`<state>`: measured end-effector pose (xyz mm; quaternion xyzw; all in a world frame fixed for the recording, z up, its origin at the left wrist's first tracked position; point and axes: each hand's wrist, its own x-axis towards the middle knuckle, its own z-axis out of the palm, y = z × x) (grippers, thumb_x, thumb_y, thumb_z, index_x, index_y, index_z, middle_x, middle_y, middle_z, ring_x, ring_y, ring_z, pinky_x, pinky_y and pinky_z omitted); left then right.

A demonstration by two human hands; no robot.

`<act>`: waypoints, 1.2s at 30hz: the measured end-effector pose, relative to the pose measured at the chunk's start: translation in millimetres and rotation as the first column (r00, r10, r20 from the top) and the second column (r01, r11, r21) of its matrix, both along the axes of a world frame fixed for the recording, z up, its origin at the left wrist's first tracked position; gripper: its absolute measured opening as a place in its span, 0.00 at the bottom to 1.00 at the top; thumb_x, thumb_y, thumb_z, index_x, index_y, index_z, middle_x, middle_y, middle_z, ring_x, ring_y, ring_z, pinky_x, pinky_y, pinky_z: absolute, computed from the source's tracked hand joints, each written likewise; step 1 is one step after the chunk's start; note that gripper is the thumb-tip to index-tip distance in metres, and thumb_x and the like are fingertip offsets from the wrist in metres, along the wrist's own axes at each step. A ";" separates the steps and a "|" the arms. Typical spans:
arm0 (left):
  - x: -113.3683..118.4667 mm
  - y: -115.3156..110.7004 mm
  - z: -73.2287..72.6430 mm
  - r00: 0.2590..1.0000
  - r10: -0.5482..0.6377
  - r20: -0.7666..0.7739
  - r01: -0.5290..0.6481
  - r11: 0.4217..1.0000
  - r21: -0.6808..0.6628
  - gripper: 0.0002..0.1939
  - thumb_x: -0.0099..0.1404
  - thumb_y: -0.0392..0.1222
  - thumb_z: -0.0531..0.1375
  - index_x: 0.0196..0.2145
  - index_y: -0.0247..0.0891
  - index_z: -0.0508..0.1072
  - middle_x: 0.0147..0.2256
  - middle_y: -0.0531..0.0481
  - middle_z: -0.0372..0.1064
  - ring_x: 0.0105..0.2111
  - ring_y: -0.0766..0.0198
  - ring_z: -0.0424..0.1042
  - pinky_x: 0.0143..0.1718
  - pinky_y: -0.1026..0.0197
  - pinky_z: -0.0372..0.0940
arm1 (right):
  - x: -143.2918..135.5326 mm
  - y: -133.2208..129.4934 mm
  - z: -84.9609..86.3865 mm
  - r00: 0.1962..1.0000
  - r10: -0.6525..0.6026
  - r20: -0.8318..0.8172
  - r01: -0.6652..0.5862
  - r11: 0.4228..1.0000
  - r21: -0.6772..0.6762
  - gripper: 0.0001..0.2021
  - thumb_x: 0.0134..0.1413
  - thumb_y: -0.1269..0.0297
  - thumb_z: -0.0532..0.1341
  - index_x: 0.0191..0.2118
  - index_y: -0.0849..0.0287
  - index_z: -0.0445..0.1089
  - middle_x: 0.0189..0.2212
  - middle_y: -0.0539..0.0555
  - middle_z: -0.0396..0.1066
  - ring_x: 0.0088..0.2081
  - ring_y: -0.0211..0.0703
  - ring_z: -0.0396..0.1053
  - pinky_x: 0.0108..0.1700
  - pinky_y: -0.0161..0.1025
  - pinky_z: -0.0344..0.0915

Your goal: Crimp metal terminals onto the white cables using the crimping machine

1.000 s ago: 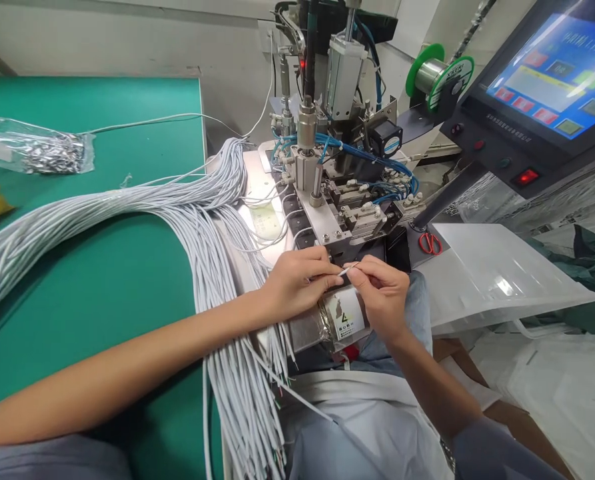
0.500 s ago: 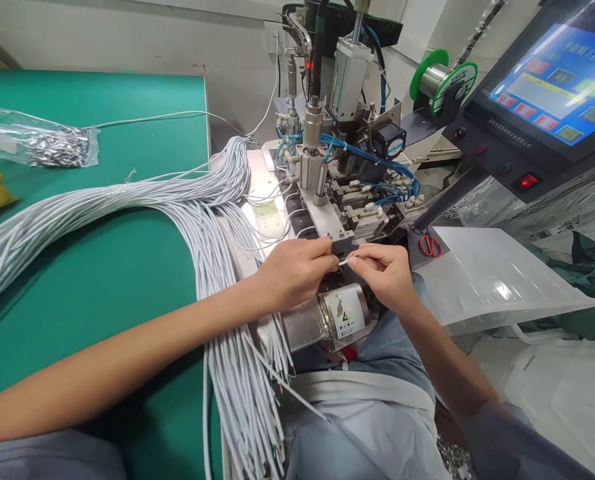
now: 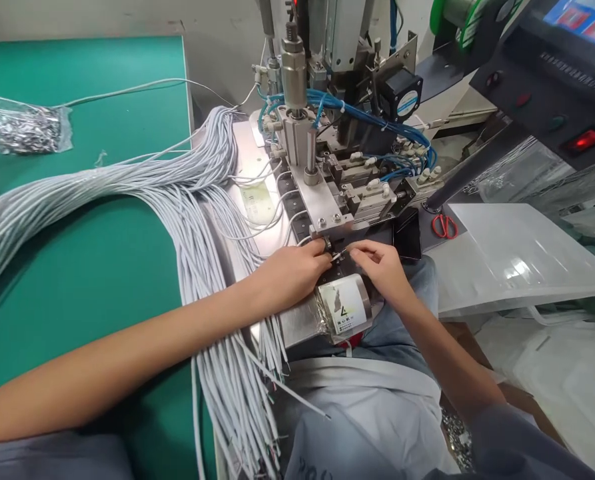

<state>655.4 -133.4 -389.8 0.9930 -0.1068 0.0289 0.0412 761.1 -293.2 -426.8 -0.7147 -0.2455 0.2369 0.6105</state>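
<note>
My left hand (image 3: 301, 272) is closed at the front of the machine's metal slide (image 3: 322, 207), its fingertips around a white cable (image 3: 336, 257) whose stripped end pokes out to the right. Opposite it, my right hand (image 3: 381, 268) has thumb and index finger pinched together by the thin wire tips of that cable. What sits between those fingertips is too small to make out. Several more white cables loop out of the slots along the machine's left side. A large bundle of white cables (image 3: 187, 193) lies to the left, some ends hanging over the lap.
A green mat (image 3: 102, 267) covers the table, with a clear bag of small metal parts (image 3: 27, 130) on it. Blue air tubes (image 3: 362, 107) cross the machine. Red-handled scissors (image 3: 444, 227), a white plastic sheet (image 3: 522, 260) and a control panel (image 3: 542, 87) stand right.
My view has moved closer and down toward the machine. The left hand now rests lower against the fixture with the cable, and the right fingertips have drawn slightly away from the left ones.
</note>
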 end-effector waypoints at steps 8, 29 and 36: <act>-1.5 0.3 3.9 0.999 -0.050 0.009 0.050 0.998 0.039 0.17 0.62 0.31 0.51 0.49 0.33 0.68 0.32 0.48 0.67 0.23 0.66 0.68 0.22 0.65 0.62 | 0.4 5.1 -4.2 0.998 0.049 -0.051 -0.049 0.999 -0.006 0.08 0.46 0.63 0.60 0.23 0.61 0.67 0.21 0.49 0.67 0.25 0.35 0.63 0.30 0.35 0.60; 0.1 -0.4 10.0 0.983 -0.137 -0.120 0.152 0.979 0.134 0.19 0.63 0.28 0.49 0.51 0.29 0.63 0.40 0.41 0.67 0.30 0.61 0.72 0.26 0.61 0.67 | 9.2 9.2 3.7 0.946 0.131 -0.296 -0.158 0.985 -0.067 0.08 0.40 0.62 0.62 0.22 0.61 0.67 0.16 0.45 0.58 0.20 0.31 0.53 0.22 0.33 0.50; 1.7 -5.8 12.6 0.977 -0.176 -0.122 0.199 0.956 0.214 0.16 0.64 0.27 0.48 0.49 0.27 0.65 0.37 0.41 0.67 0.29 0.60 0.72 0.25 0.60 0.66 | 5.4 10.7 0.6 0.950 0.116 -0.290 -0.134 0.990 -0.046 0.09 0.42 0.60 0.60 0.23 0.60 0.64 0.17 0.46 0.60 0.20 0.31 0.54 0.22 0.32 0.50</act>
